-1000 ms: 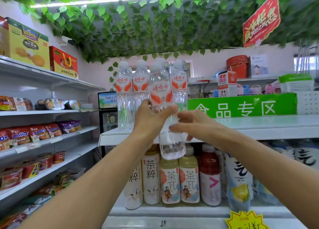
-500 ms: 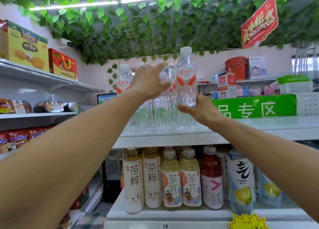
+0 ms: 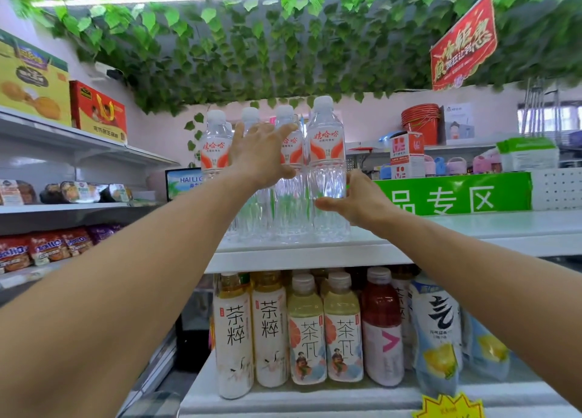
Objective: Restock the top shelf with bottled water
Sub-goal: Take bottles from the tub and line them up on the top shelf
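The right hand (image 3: 356, 201) has its grip pinching the end bottle (image 3: 327, 171), which stands on the top shelf (image 3: 315, 253). The left hand (image 3: 263, 156), fingers spread, steadies its neighbours (image 3: 283, 178). A hasty release could topple the packed row.

Clear water bottles (image 3: 326, 165) with orange-white labels, green banner (image 3: 453, 194), red sign (image 3: 463, 39)

Top shelf (image 3: 472, 228) left bare right of the water bottles (image 3: 326, 165); farther right, passage blocked by the green sign (image 3: 456, 194).
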The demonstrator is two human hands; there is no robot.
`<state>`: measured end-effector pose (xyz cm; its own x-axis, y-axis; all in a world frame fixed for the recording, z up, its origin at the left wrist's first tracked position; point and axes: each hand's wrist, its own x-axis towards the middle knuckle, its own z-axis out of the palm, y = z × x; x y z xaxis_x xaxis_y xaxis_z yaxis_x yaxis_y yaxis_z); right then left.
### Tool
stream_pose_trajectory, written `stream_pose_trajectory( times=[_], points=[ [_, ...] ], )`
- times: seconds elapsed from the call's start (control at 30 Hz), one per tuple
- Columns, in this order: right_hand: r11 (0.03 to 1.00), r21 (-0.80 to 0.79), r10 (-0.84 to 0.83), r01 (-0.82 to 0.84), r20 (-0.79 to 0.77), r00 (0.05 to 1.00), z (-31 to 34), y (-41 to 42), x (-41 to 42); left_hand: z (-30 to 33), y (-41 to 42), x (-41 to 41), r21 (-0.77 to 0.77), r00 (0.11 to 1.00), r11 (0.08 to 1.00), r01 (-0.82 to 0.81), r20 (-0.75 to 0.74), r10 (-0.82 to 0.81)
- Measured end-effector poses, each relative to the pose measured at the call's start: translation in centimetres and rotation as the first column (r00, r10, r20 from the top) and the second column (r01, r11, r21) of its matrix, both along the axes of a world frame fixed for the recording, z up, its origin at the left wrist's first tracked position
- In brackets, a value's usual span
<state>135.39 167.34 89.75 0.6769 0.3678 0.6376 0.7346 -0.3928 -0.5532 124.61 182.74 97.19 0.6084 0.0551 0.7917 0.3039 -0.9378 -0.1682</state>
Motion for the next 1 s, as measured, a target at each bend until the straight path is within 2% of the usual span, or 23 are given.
stream_pose_trajectory(
  times=[0.67, 0.9, 0.93, 1.0],
  points=[
    [0.999, 0.035, -0.005, 0.008, -0.085, 0.996, 0.0, 1.7, -0.3, -0.1, 0.0, -0.3, -0.053, 0.997, 0.996, 0.070, 0.031, -0.068],
    [1.000, -0.021, -0.007, 0.005, -0.101, 0.995, -0.4, 1.1, -1.4, -1.3, -0.4, -1.1, -0.051, 0.999, 0.998, 0.028, -0.031, -0.030],
    [1.000, -0.026, -0.013, 0.011, -0.099, 0.995, -0.8, 0.8, -1.8, -1.9, -0.6, -1.6, -0.056, 0.999, 0.998, 0.039, -0.017, -0.040],
    [0.997, 0.033, -0.073, 0.073, -0.001, 0.997, -2.0, -0.3, -3.0, -3.9, -1.2, -2.8, -0.052, 0.994, 0.994, 0.097, 0.055, -0.095]
  ],
)
